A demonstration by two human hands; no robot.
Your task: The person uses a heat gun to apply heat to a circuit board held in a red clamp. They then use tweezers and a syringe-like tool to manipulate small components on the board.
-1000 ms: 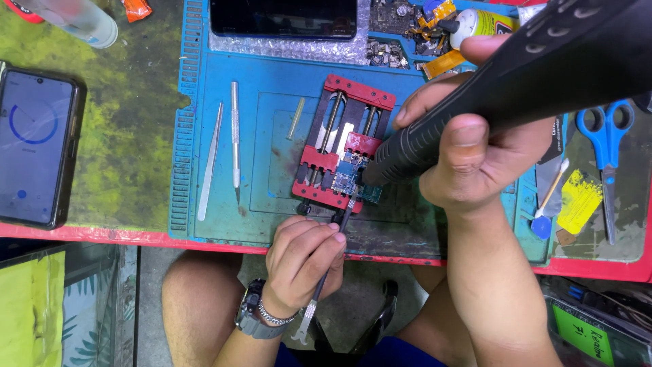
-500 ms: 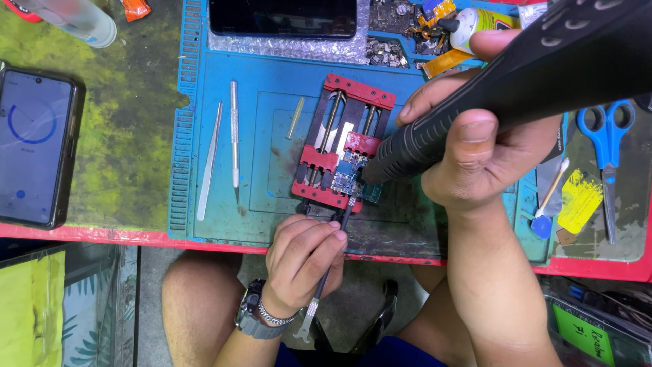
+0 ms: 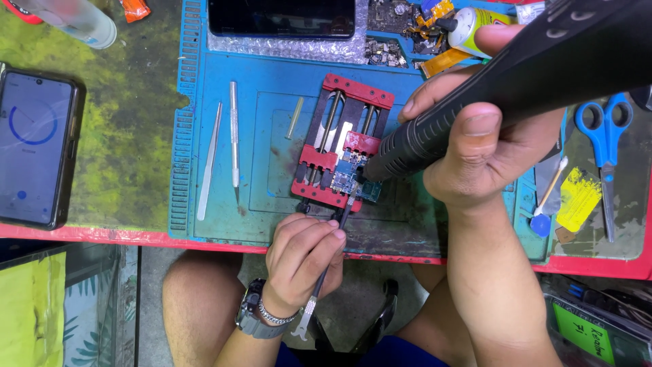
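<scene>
In the head view, the right hand (image 3: 489, 146) was wrapped firmly around a thick black hot-air handpiece (image 3: 502, 88), whose nozzle pointed toward eight o'clock at a small blue circuit board (image 3: 345, 175). That board sat clamped in a red holder (image 3: 339, 146) near the middle of the blue work mat (image 3: 272, 75). The left hand (image 3: 302, 255), at six o'clock from the holder, pinched slim tweezers (image 3: 326, 272), their tips touching the board's lower edge. A metal watch (image 3: 252, 316) circled that wrist.

At nine o'clock from the holder lay a second pair of tweezers (image 3: 209, 160) and a scalpel (image 3: 234, 139), side by side. Farther toward nine o'clock, a phone (image 3: 34, 146) with a lit screen rested on the green tabletop. At three o'clock, past the right hand, lay blue scissors (image 3: 604, 146) and a yellow tag (image 3: 577, 198).
</scene>
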